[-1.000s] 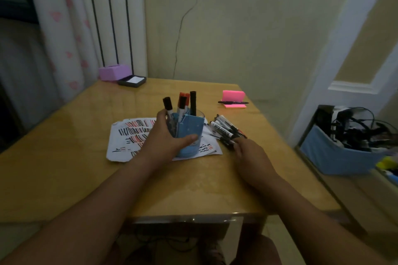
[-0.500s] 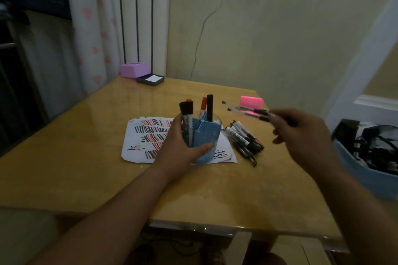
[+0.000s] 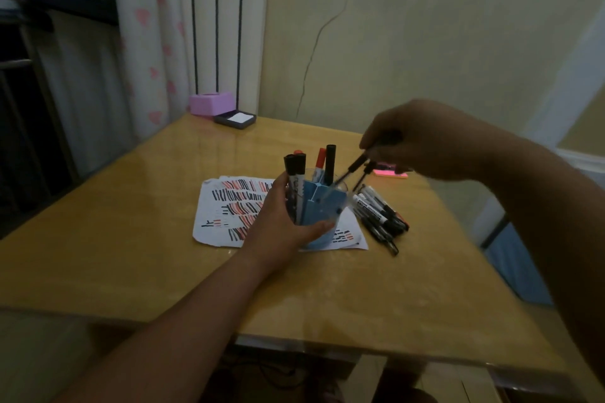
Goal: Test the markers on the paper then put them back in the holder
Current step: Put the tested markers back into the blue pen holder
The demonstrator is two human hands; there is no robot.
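Observation:
A blue holder [image 3: 322,206] stands on white paper [image 3: 226,206] covered with black and red strokes, in the middle of the wooden table [image 3: 131,239]. Several markers with black and red caps [image 3: 330,162] stand in it. My left hand [image 3: 278,219] grips the holder's left side. My right hand [image 3: 422,137] hovers above and to the right, pinching two thin markers [image 3: 355,168] that point down-left, with their lower ends at the holder's rim. A pile of black-and-white markers [image 3: 379,209] lies on the table right of the holder.
A pink sticky-note pad [image 3: 391,173] lies behind the pile, partly hidden by my right hand. At the table's far left corner sit a purple box [image 3: 211,103] and a dark tray [image 3: 235,119]. A blue bin [image 3: 517,268] stands right of the table.
My right hand rose from the marker pile with two thin markers and swung them left and down to the holder's opening. My left hand kept hold of the holder.

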